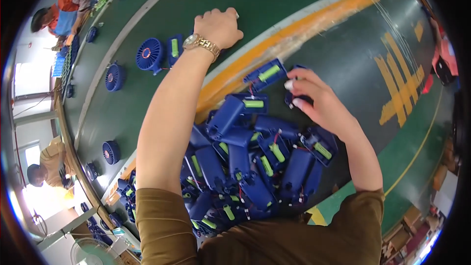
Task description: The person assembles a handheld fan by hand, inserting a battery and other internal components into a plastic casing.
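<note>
My left hand (218,27) is stretched out over the green conveyor belt, back up and fingers curled under. What its fingers hold, if anything, is hidden. To its lower left, a blue housing with a green battery (174,47) lies by a round blue fan head (149,55). My right hand (318,95) curls its fingers and thumb round a dark blue plastic housing (290,100), partly covered by the fingers. Just left of it lies an open blue housing (265,75) with a green battery. Below both hands spreads a heap of blue handle housings (239,161), several with batteries and thin wires.
An orange-taped edge (294,34) divides the belt from the dark worktop (353,59). More fan heads (115,77) stand along the belt. Two people (68,12) (49,167) sit across it at the left. Another person in pink (443,51) is at the far right.
</note>
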{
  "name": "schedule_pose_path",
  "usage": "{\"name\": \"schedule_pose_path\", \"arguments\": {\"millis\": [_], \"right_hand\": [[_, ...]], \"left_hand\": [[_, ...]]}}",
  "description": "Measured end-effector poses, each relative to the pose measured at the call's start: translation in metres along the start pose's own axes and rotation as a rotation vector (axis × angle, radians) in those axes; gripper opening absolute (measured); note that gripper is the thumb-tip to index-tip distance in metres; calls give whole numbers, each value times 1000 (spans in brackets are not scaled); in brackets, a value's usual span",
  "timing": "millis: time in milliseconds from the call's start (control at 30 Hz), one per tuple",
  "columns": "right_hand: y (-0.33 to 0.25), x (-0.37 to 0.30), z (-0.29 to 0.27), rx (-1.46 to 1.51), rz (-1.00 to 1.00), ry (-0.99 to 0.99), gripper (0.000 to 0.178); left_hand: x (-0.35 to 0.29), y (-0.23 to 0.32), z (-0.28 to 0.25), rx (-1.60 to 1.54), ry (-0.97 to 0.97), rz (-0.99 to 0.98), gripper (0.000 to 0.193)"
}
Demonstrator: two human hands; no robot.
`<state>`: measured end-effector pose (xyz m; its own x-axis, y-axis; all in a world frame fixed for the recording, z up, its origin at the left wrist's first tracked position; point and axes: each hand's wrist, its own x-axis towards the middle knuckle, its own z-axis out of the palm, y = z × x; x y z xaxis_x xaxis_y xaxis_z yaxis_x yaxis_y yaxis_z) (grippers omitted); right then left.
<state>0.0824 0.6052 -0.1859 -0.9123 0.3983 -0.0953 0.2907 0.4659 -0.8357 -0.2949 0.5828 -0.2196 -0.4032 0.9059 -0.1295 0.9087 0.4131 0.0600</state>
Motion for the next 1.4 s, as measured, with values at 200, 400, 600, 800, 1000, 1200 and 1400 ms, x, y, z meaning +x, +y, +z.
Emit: {"name": "schedule_pose_path", "arguments": {"millis": [200,400,600,800,1000,1200,1400], "right_hand": [[-11,-24,-29,-380,-207,160,51],[-119,8,-5,-419,30,231,44],[-158,-21,10,-365,279,396,38],[-170,-77,-21,-169,296,401,32],[-209,-119,-37,68,229,334,27],[-228,-149,-35,298,169,233,23],[-244,-166,2,524,123,126,20]], "left_hand": [[-47,9,3,-240,405,412,36],[-157,-41,-42,-916,531,355,33],[-277,-197,-84,-1494,417,100,54],[-397,-143,-131,-1466,616,26,47],[-494,-52,-195,-1429,646,109,39],[-583,4,-232,-1395,670,165,31],[-647,45,-264,-1370,678,218,23]]}}
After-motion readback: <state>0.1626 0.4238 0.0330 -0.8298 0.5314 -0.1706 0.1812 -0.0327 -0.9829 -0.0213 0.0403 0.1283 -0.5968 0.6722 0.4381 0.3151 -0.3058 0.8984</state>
